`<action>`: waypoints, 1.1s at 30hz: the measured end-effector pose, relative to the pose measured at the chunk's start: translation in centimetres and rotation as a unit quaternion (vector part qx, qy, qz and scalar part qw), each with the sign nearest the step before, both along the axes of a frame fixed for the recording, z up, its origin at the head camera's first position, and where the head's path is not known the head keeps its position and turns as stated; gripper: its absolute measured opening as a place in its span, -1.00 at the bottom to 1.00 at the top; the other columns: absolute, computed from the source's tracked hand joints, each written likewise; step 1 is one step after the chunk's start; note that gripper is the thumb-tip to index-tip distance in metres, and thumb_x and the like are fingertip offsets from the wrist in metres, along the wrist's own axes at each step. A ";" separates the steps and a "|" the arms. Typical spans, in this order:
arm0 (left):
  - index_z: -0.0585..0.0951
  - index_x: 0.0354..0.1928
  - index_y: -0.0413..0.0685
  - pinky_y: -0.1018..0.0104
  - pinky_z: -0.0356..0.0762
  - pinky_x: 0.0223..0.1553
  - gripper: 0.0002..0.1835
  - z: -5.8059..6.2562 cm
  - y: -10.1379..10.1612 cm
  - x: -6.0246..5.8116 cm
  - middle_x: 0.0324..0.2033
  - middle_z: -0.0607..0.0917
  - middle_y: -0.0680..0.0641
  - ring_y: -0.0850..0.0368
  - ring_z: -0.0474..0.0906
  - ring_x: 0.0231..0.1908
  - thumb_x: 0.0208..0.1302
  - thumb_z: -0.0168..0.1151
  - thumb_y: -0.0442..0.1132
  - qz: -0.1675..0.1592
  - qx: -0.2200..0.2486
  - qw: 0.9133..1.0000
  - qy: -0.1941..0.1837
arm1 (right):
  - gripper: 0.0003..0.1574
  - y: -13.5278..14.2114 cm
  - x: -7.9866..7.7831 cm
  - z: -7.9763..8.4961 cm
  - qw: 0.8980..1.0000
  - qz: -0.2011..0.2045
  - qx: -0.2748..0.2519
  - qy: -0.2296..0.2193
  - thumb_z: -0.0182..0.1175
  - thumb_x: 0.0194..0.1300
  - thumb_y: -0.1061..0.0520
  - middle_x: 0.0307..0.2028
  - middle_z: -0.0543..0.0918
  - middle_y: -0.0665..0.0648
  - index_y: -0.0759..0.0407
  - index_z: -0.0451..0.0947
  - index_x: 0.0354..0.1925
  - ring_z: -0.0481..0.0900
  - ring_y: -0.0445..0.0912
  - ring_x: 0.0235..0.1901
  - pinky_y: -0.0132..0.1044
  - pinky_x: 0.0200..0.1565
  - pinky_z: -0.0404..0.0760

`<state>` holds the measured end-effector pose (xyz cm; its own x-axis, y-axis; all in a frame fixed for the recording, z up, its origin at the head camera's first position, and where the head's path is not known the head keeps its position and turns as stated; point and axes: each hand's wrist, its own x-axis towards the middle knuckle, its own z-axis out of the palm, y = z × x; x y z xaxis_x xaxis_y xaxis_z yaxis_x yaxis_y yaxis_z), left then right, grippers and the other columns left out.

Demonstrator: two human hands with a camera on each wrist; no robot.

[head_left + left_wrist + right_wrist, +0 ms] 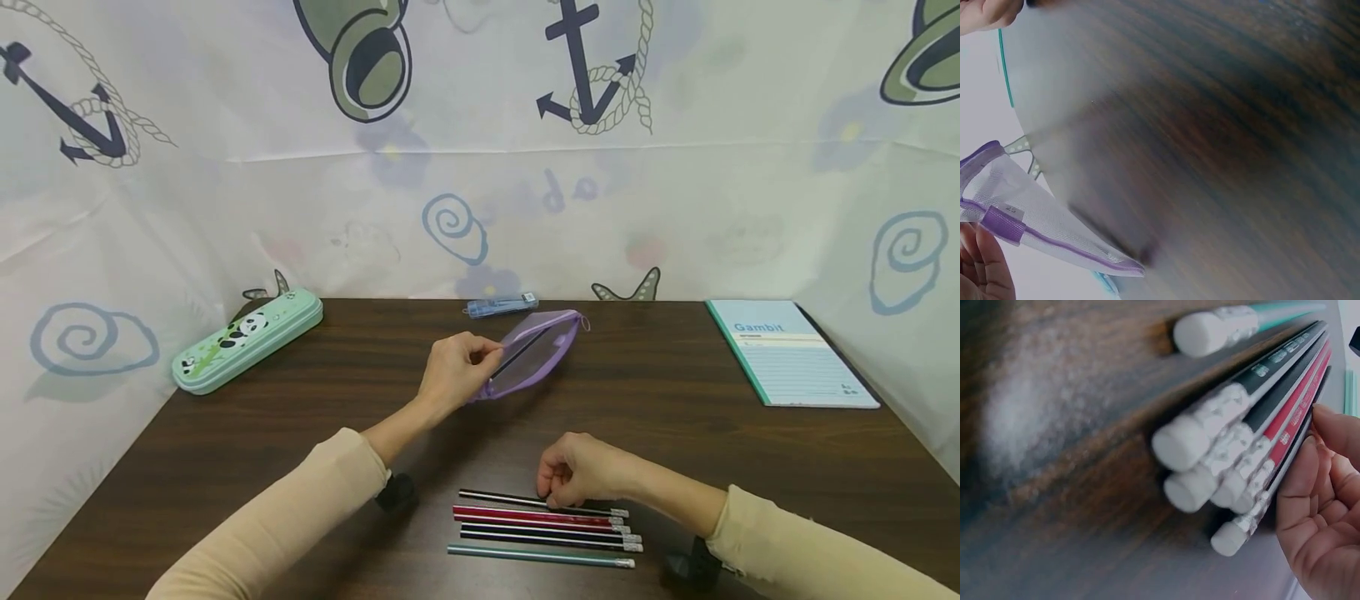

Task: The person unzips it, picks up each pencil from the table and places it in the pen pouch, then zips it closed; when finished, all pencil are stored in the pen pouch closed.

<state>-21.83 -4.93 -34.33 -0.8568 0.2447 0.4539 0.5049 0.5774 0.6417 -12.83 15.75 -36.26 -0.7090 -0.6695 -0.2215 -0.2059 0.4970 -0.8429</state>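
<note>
My left hand point(457, 371) holds a purple-edged mesh pouch point(551, 360) by its near left end, raised above the table and tilted. A dark strip runs along the pouch; I cannot tell whether it lies inside. My right hand point(581, 471) pinches a black pencil point(491, 497), the farthest in a row on the table. In the right wrist view, thumb and finger meet on that pencil, its white eraser point(1229, 539) pointing toward the camera. Nearer me lie red pencils point(510, 512), black pencils point(517, 537) and, slightly apart, a teal pencil point(525, 555).
A mint panda pencil case point(251, 342) sits at the table's left edge. At the back lies a small blue item point(501, 306), its kind unclear. A notebook point(791, 358) rests at the right. Patterned white cloth point(525, 217) encloses the back and sides.
</note>
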 end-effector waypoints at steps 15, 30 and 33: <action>0.76 -0.40 -0.07 0.45 0.33 -0.54 -0.90 0.1 -0.3 0.1 -0.55 0.67 0.03 0.27 0.38 -0.59 0.13 0.29 -0.27 0.005 -0.006 1.000 -0.003 | -0.88 0.0 0.0 -0.2 0.994 0.023 0.028 0.106 0.24 -0.06 0.39 -0.68 0.43 -0.14 0.20 0.56 -0.53 0.31 -0.39 -0.64 -0.52 -0.55 0.36; 0.76 -0.39 -0.08 0.46 0.27 -0.61 -0.89 -0.1 -0.3 0.0 -0.55 0.70 0.03 0.29 0.34 -0.64 0.15 0.26 -0.30 -0.005 -0.005 1.000 -0.007 | -0.77 5.2 -2.7 0.6 0.977 -0.134 -0.106 -0.126 0.09 0.24 0.28 -0.47 0.50 -0.01 0.42 0.42 -0.16 0.44 -0.23 -0.50 -0.41 -0.42 0.52; 0.76 -0.39 -0.09 0.46 0.26 -0.62 -0.89 -0.1 -0.2 0.1 -0.57 0.69 0.03 0.29 0.34 -0.66 0.15 0.26 -0.30 -0.006 -0.005 1.000 -0.009 | -0.66 5.7 -3.8 0.7 0.944 -0.193 -0.175 -0.202 0.04 0.32 0.26 -0.44 0.52 -0.03 0.45 0.37 0.01 0.46 -0.26 -0.48 -0.46 -0.39 0.54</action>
<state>-21.75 -5.15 -34.39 -0.8618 0.2603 0.4354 0.5003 0.5773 0.6453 -16.66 21.49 -35.54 -0.8206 -0.4598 -0.3393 0.3069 0.1461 -0.9404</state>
